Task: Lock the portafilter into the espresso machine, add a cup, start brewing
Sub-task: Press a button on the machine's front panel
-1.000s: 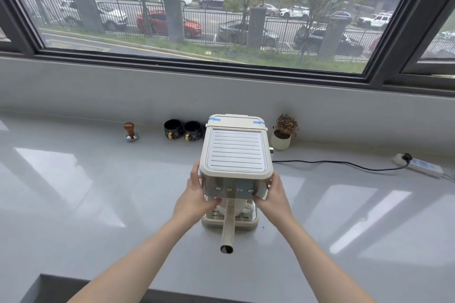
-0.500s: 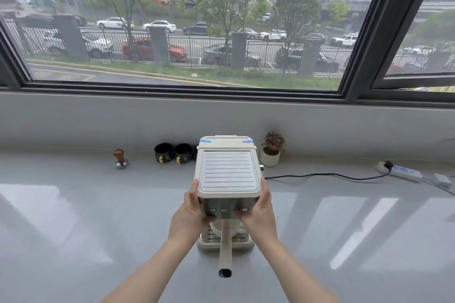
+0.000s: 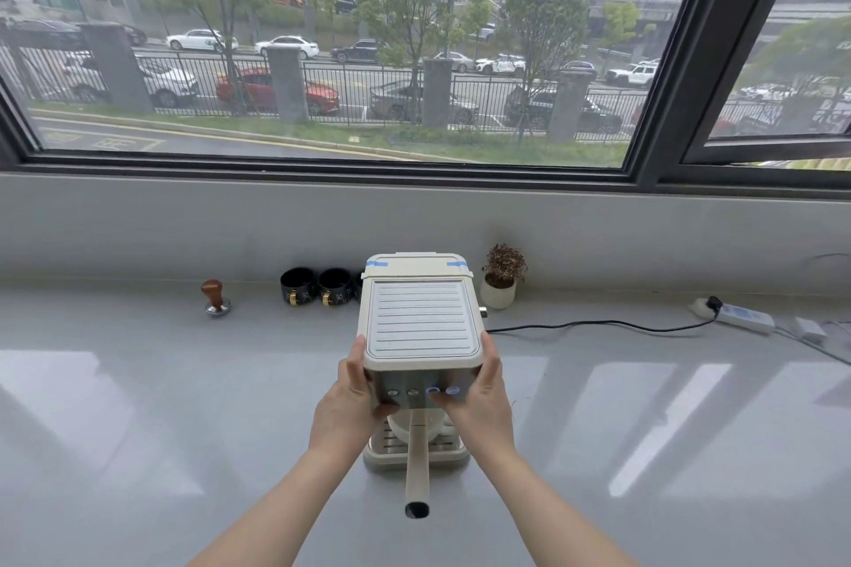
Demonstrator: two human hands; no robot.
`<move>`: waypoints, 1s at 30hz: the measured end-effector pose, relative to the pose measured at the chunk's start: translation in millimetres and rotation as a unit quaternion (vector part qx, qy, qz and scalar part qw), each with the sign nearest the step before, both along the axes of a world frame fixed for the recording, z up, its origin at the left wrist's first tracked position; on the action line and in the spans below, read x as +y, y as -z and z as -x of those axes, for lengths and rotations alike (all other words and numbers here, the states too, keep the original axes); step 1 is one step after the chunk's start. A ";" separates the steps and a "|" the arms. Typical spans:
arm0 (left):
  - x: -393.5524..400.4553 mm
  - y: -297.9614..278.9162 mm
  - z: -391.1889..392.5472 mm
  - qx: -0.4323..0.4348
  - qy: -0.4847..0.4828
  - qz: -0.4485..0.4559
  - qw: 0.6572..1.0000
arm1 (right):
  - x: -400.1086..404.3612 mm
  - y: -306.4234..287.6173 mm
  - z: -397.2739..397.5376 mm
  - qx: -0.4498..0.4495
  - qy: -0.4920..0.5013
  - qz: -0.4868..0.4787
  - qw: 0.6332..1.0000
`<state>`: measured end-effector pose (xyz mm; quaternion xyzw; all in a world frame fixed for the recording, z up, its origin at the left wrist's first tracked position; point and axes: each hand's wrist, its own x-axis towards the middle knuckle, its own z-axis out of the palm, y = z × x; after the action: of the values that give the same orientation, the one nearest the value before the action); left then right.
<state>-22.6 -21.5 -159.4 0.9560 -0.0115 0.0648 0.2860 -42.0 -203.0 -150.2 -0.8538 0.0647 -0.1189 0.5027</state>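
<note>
A cream espresso machine (image 3: 421,327) stands on the white counter (image 3: 138,428). The portafilter's cream handle (image 3: 417,465) sticks out of its front toward me. A white cup (image 3: 399,427) sits under the group head on the drip tray (image 3: 416,456), mostly hidden. My left hand (image 3: 345,401) clasps the machine's left front corner. My right hand (image 3: 479,401) clasps the right front corner, its thumb on the button row, where two right buttons (image 3: 443,390) glow blue.
Two black cups (image 3: 317,285) and a wood-topped tamper (image 3: 214,298) stand along the back wall to the left. A small potted plant (image 3: 501,276) sits right of the machine. A black cable (image 3: 598,325) runs to a power strip (image 3: 737,315) at the right.
The view has tilted up, so the machine sits lower in the frame. Two right-hand buttons now glow blue, and my right thumb has moved onto the button row. Both hands stay on the machine.
</note>
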 end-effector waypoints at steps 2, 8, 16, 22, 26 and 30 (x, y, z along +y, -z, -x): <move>-0.2 -0.2 0.2 0.001 0.000 0.001 1.000 | -1.6 1.9 -0.5 0.000 -0.002 0.003 1.000; 0.8 -0.9 1.2 0.006 0.000 0.003 1.000 | -12.9 8.6 -2.1 -0.003 -0.016 0.025 1.000; 1.8 -0.4 0.5 0.007 0.002 0.011 1.000 | -16.2 7.5 -2.1 -0.003 -0.024 0.040 0.999; 2.7 -1.3 1.1 0.015 -0.001 0.008 1.000 | -20.6 4.7 0.3 0.012 -0.036 0.073 0.997; 3.7 -0.2 1.4 0.008 0.000 0.006 1.000 | -31.6 -1.8 0.5 0.033 -0.062 0.090 0.993; 3.3 -1.9 1.5 0.001 -0.002 -0.004 1.000 | -49.7 -22.3 -1.6 0.074 -0.090 0.095 0.989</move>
<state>-24.0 -18.2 -157.6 0.9573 -0.0095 0.0648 0.2817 -40.5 -252.8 -127.9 -0.9064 0.0132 -0.0150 0.4219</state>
